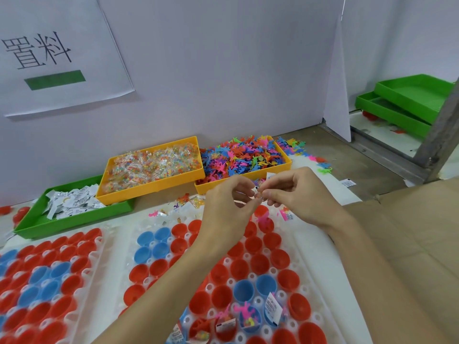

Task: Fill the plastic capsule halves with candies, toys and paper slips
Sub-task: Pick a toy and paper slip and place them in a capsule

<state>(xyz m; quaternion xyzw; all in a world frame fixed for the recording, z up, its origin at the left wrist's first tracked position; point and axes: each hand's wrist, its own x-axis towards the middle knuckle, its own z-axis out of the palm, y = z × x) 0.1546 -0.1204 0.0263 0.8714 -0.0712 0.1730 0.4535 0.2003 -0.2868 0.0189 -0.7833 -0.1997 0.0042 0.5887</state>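
— What have you got in your fingers?

— My left hand (pixel 229 199) and right hand (pixel 295 192) meet above the far end of the capsule tray (pixel 315 247). The fingers of both are curled in and pinch a small paper slip (pixel 255 191) between them; another white slip (pixel 270 175) sticks up just behind my right fingertips. Whether anything more is tucked in there, I cannot tell.

— And where are the capsule halves?

— Right under my arms, sitting open side up in the clear tray: mostly red halves (pixel 283 259), with a few blue halves (pixel 151 244) grouped together. A second tray (pixel 94 247) of the same kind lies to its left on the bench.

— Any filled?

— A few in the near row. One blue half holds a pink toy figure (pixel 244 310), and the one beside it has a folded slip (pixel 273 307) standing in it. The red ones farther up look bare inside.

— Where are the supplies?

— Along the white wall. A green bin (pixel 74 219) on the left holds paper slips, a yellow bin (pixel 149 188) beside it holds wrapped candies (pixel 154 165), and a second yellow bin (pixel 285 165) to the right is heaped with coloured toy figures (pixel 238 157). A few toys and candy packets lie loose on the bench between the bins and the tray.

— Anything else?

— A paper sign (pixel 62 53) on the wall, and stacked green trays (pixel 407 100) far right.
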